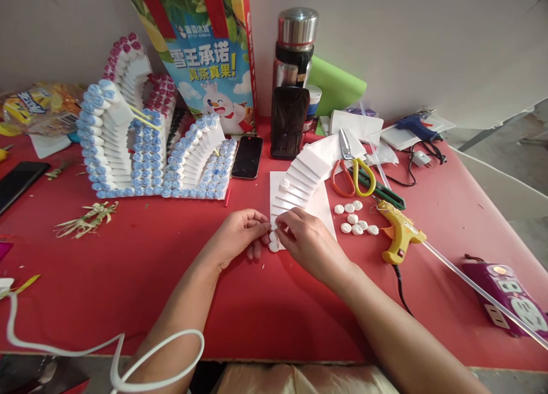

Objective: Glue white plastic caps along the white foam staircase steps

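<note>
A curved fan of white stepped pieces (293, 183) lies on a white sheet (322, 214). Small white rosettes (273, 245) line its near left end, and a single rosette (285, 184) sits higher up on it. My right hand (312, 240) bends over this edge, thumb and fingers pinched at a white rosette, partly hidden by the fingertips. From the other side, my left hand (240, 234) has its thumb and forefinger pressed together against the rosette row; what lies between them is hidden. Several loose rosettes (352, 218) rest right of the sheet.
A yellow glue gun (400, 231) with a long glue stick lies at right, near scissors (351, 168) and a purple power strip (505, 294). Blue-and-white flowered models (148, 148), a phone (247, 157), a flask (295, 45) and a printed bag (209, 63) stand behind. A white cable (64, 348) loops over my left forearm.
</note>
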Tool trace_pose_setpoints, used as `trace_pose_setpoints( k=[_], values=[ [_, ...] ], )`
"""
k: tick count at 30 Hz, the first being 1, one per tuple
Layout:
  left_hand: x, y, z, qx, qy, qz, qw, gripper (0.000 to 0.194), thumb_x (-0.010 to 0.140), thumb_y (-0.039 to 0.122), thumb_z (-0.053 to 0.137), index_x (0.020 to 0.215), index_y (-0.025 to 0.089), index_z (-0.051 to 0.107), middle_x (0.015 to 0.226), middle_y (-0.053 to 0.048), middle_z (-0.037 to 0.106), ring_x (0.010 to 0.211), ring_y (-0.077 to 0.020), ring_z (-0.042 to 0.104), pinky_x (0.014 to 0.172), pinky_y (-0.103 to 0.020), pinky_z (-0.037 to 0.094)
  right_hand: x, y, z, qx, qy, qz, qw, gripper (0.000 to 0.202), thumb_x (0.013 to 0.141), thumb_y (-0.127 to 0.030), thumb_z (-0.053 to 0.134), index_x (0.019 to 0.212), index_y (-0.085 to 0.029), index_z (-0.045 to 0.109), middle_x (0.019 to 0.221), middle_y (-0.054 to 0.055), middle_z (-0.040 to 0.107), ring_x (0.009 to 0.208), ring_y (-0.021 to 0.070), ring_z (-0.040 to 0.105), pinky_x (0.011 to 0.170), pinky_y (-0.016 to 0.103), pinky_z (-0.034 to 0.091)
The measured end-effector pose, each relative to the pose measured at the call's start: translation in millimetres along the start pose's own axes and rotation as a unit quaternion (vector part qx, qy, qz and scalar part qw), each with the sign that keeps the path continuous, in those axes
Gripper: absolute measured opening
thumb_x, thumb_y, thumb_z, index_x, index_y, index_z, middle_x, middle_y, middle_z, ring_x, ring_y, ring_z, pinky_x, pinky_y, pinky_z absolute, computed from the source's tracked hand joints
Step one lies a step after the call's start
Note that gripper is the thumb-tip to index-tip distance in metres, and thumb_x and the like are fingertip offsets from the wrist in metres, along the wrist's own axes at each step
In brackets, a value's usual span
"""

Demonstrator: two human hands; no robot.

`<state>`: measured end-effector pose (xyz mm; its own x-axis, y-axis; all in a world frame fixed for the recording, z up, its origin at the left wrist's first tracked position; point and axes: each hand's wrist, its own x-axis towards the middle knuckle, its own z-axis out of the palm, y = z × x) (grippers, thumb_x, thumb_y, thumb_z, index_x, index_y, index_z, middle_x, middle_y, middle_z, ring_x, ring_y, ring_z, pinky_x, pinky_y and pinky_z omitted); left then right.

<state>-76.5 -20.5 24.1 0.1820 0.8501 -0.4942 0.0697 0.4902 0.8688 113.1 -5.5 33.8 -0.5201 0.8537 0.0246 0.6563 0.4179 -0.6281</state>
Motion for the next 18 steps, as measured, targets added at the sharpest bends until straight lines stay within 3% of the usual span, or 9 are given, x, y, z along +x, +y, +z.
trace_pose_setpoints(
  k=[12,18],
  values=[
    [0.9,-1.8,3.3,0.008,-0.004,0.013,1.000,0.028,0.089,0.041,0.068,0.095,0.016,0.058,0.072,-0.004,0.071,0.046,-0.0118,0.059,0.039,-0.022,0.044,4.1,2.1,-3.0,0.011,-0.003,-0.004,1.000,0.005,0.092,-0.012,0.058,0.091,-0.016,0.062,0.089,0.005,0.060,0.071,0.0146,0.053,0.065,0.026,0.039],
    [0.9,-2.9,1.7,0.018,-0.006,0.026,0.999,0.035,0.088,0.043,0.068,0.109,0.018,0.057,0.075,-0.002,0.069,0.046,-0.0138,0.062,0.039,-0.024,0.046,8.1,6.0,-11.1,0.046,-0.028,-0.016,0.998,0.011,0.096,-0.014,0.057,0.098,-0.016,0.067,0.093,0.006,0.067,0.080,0.0155,0.059,0.071,0.025,0.042]
  ],
)
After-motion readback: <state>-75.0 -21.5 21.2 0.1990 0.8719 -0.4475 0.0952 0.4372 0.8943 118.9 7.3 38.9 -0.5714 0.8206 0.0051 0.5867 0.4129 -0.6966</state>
